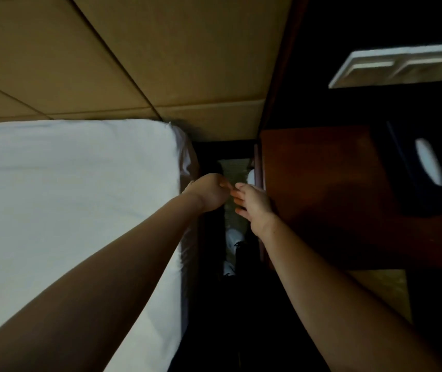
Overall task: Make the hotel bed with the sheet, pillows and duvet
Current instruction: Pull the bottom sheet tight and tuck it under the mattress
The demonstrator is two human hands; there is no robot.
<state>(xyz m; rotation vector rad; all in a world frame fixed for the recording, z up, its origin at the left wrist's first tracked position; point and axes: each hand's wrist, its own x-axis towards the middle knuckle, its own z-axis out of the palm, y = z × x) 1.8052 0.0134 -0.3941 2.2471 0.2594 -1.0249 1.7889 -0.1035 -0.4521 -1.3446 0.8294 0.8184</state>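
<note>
Fingers of left hand [209,193] curled at sheet [66,197] edge, grip unclear, right hand [253,204] fingers loosely spread

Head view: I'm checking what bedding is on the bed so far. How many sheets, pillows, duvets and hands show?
Smooth white fabric sheet on the mattress: 1
Pillows: 0
Duvets: 0
Bare hands: 2 (left hand, right hand)
Total: 3
</note>
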